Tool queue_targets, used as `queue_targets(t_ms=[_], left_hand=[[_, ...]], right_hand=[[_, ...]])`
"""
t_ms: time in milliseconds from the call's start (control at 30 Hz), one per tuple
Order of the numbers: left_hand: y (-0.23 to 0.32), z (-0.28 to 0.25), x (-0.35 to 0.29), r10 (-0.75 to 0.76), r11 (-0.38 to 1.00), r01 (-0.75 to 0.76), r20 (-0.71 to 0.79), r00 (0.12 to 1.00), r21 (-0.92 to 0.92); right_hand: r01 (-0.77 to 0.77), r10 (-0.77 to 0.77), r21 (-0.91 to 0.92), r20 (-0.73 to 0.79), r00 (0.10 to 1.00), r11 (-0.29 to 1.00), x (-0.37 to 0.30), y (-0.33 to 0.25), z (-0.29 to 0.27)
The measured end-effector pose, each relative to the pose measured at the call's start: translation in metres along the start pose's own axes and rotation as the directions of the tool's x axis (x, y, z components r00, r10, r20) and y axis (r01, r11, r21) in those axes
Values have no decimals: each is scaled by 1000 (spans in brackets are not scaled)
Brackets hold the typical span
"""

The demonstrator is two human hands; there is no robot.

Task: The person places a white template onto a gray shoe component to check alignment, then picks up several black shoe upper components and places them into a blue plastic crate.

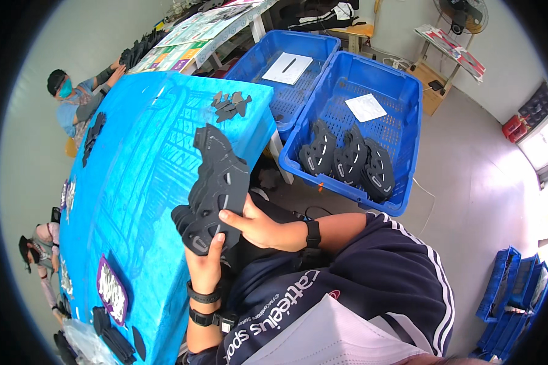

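Over the near edge of the blue-covered table (158, 146), both my hands hold a stack of black shoe-upper pieces (216, 176), flat cutouts with slots and pale marks. The stack is slightly fanned, so several layers show along its left side. My left hand (206, 261) grips its lower end, thumb on top. From the right side, my right hand (262, 226) is closed on the edge with its thumb across the top piece. The fingers beneath are hidden. Similar stacks of black pieces (349, 159) stand in the near blue crate (411, 131), to the right.
Small black scraps (231, 106) lie at the table's far right corner. A second blue crate (243, 67) holds white paper. A purple tray (111, 292) and black strips (112, 337) lie at lower left. Two other people (79, 97) work along the table's left side.
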State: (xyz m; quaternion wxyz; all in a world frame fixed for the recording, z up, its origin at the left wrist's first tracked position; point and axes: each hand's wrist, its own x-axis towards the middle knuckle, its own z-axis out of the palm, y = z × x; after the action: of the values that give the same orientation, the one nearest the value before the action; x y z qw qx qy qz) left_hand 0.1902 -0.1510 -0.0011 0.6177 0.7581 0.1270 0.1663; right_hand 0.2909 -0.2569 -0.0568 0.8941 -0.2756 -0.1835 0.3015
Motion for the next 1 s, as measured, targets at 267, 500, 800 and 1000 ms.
queue_targets(t_ms=[267,500,800,1000], left_hand=[[-13,10,17,64,977,-103,202,977,189],[-8,-56,-10,44,995,-55,131,990,82],[-16,-128,-76,-95,983,109,-98,991,147],[-11,-148,-90,-5,968,47,-173,985,245]], right_hand=[[203,-191,-323,70,979,924,10,-49,-40],[398,-525,-390,-308,794,830,19,-185,-161],[-240,-285,-467,-794,537,851,-22,-204,-301],[-231,-19,-247,-720,694,941,2,-165,-303]])
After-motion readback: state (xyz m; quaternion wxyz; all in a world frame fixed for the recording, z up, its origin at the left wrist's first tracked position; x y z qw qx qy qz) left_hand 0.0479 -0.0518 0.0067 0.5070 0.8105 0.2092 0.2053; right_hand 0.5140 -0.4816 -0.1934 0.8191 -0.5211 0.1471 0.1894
